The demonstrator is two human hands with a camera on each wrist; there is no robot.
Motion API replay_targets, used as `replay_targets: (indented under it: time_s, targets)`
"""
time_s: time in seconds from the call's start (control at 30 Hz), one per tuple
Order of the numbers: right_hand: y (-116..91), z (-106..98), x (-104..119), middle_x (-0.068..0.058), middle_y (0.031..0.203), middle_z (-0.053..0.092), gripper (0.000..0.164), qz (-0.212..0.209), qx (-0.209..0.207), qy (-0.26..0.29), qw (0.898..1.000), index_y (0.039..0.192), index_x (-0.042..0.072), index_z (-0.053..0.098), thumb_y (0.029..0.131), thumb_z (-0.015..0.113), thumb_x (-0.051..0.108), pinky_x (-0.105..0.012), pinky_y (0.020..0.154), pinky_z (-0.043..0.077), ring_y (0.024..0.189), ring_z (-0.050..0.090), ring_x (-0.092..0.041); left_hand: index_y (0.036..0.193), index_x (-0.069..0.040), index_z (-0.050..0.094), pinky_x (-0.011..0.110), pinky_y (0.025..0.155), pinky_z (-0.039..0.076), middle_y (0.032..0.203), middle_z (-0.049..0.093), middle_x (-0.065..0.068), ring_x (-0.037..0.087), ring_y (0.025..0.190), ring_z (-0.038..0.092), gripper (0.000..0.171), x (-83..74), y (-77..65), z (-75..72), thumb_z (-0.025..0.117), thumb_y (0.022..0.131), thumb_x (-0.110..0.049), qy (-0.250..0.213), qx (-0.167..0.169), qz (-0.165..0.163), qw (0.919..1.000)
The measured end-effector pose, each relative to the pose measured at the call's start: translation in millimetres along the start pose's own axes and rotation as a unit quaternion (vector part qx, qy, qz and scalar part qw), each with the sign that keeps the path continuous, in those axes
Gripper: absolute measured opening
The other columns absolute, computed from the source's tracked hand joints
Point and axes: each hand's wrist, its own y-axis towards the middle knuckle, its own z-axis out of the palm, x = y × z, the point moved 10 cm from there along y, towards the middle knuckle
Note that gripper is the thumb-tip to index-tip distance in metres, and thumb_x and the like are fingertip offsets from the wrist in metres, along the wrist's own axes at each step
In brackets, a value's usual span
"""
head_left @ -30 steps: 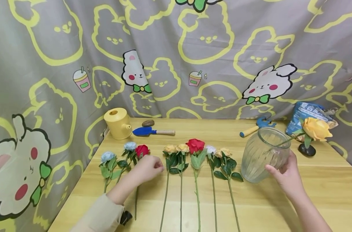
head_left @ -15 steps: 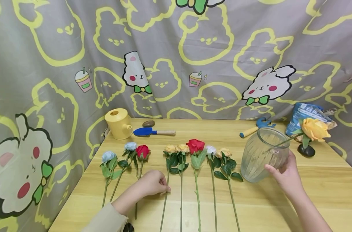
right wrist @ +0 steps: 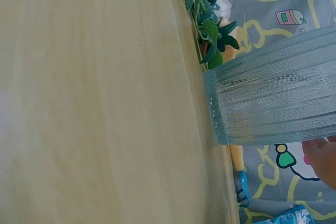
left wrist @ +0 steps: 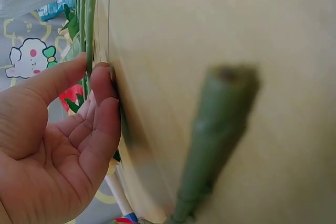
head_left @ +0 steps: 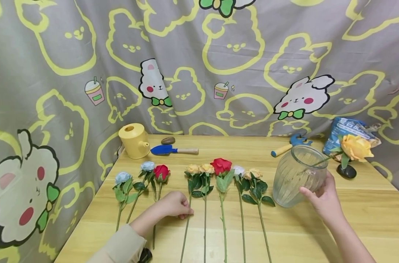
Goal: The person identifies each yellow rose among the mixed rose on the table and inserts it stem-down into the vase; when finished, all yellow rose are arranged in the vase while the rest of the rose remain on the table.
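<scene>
My left hand (head_left: 176,204) pinches the stem of a pale yellow rose (head_left: 193,168), which lies on the table in a row of cut flowers. In the left wrist view, thumb and index finger (left wrist: 105,80) meet at that green stem (left wrist: 90,30). The right hand (head_left: 325,201) grips a ribbed glass vase (head_left: 291,182) by its side, thumb toward me. A larger orange-yellow rose (head_left: 356,147) leans out of the vase's mouth to the right. The right wrist view shows the vase (right wrist: 278,93) close over the table, with only part of the hand (right wrist: 321,161) visible.
Right of the pinched stem lie another yellow rose (head_left: 207,167), a red rose (head_left: 221,166), a white rose (head_left: 239,170) and a peach one (head_left: 253,173). Blue roses (head_left: 123,178) lie left. Behind stand a yellow watering can (head_left: 133,141), trowel (head_left: 163,149), hand rake (head_left: 283,149) and blue bag (head_left: 338,135).
My left hand has moved from beside the left red rose down and right to the pale yellow rose's stem, and now pinches it. The right hand and vase stay nearly still.
</scene>
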Motion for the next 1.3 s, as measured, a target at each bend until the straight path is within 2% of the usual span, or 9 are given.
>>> replay_targets:
  time_s: [0.17, 0.43, 0.73, 0.87, 1.0, 1.2, 1.3]
  targets:
    - [-2, 0, 0, 0.002, 0.122, 0.038, 0.077, 0.004, -0.001, -0.008, 1.000, 0.138, 0.014, 0.018, 0.078, 0.056, -0.017, -0.009, 0.089, 0.032, 0.110, 0.042, -0.001, 0.063, -0.008, 0.061, 0.024, 0.046, 0.043, 0.054, 0.060, -0.001, 0.011, 0.049, 0.058, 0.019, 3.9, 1.1, -0.5, 0.069, 0.078, -0.017, -0.019, -0.005, -0.015, 0.9997]
    - [-6, 1, 1, 0.003, 0.123, 0.037, 0.077, 0.002, 0.003, -0.014, 1.000, 0.139, 0.014, 0.017, 0.079, 0.057, -0.014, -0.008, 0.088, 0.032, 0.110, 0.041, 0.000, 0.068, -0.006, 0.059, 0.026, 0.047, 0.047, 0.055, 0.060, 0.002, 0.012, 0.050, 0.058, 0.016, 8.7, 1.1, -2.9, 0.069, 0.078, -0.013, -0.063, -0.020, -0.017, 0.9976]
    - [-2, 1, 3, 0.002, 0.122, 0.039, 0.077, -0.011, 0.000, -0.005, 1.000, 0.138, 0.013, 0.019, 0.078, 0.056, -0.017, -0.009, 0.086, 0.033, 0.108, 0.043, -0.001, 0.074, -0.002, 0.058, 0.028, 0.054, 0.051, 0.062, 0.059, 0.004, 0.014, 0.056, 0.059, 0.011, 9.2, 2.8, -15.8, 0.065, 0.080, -0.008, -0.123, -0.034, -0.011, 0.9918]
    - [-2, 0, 3, 0.002, 0.122, 0.040, 0.077, -0.012, -0.001, -0.002, 1.000, 0.139, 0.012, 0.019, 0.078, 0.057, -0.016, -0.009, 0.087, 0.033, 0.109, 0.043, -0.002, 0.075, -0.002, 0.058, 0.032, 0.057, 0.051, 0.064, 0.059, 0.004, 0.017, 0.058, 0.060, 0.009, 0.5, 3.2, -26.9, 0.063, 0.081, -0.007, -0.126, -0.044, 0.009, 0.9910]
    - [-1, 0, 3, 0.001, 0.122, 0.040, 0.078, -0.013, -0.003, 0.001, 1.000, 0.139, 0.012, 0.020, 0.077, 0.057, -0.017, -0.010, 0.086, 0.034, 0.108, 0.044, -0.002, 0.074, -0.003, 0.057, 0.036, 0.058, 0.051, 0.063, 0.059, 0.003, 0.022, 0.061, 0.061, 0.010, -14.7, 4.5, -42.2, 0.063, 0.081, -0.007, -0.101, -0.065, 0.029, 0.9924]
    - [-3, -1, 1, 0.003, 0.122, 0.040, 0.078, -0.010, 0.000, -0.011, 1.000, 0.139, 0.013, 0.018, 0.078, 0.057, -0.016, -0.009, 0.085, 0.034, 0.107, 0.044, 0.000, 0.074, -0.004, 0.056, 0.029, 0.055, 0.049, 0.063, 0.060, 0.004, 0.026, 0.064, 0.062, 0.014, -38.2, 9.8, -61.9, 0.067, 0.080, -0.011, -0.070, -0.090, 0.039, 0.9927]
    - [-3, -1, 1, 0.003, 0.121, 0.040, 0.078, -0.010, 0.001, -0.014, 1.000, 0.139, 0.013, 0.018, 0.078, 0.057, -0.016, -0.009, 0.085, 0.034, 0.106, 0.045, 0.000, 0.075, -0.005, 0.057, 0.027, 0.052, 0.045, 0.063, 0.060, 0.004, 0.027, 0.065, 0.060, 0.013, -58.2, 11.7, -71.8, 0.066, 0.081, -0.012, -0.059, -0.097, 0.053, 0.9921]
